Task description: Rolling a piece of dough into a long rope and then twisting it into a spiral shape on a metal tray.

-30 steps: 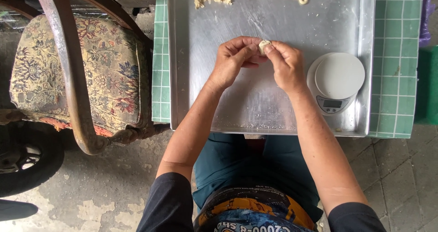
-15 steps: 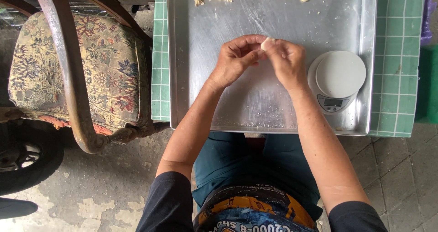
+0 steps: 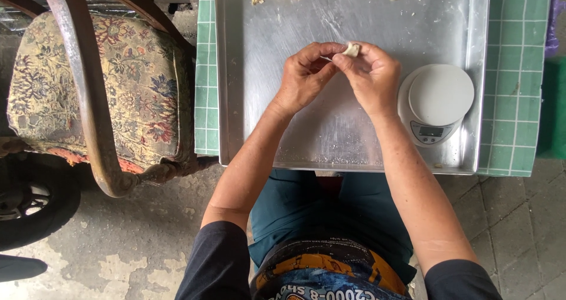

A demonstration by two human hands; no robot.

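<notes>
Both hands meet over the metal tray. The left hand and right hand pinch a small bit of dough in their fingers. Squeezed too hard, it could tear or drop onto the tray.

The tray is bare sheet metal, dull silver, smeared and dusted with flour; the dough piece pinched between left hand and right hand is pale, soft and matt; the kitchen scale is smooth white plastic; the chair cushion is worn floral cloth; the chair frame is dark polished wood; the table surface is green tile with pale joints; the floor is rough, stained concrete.
</notes>
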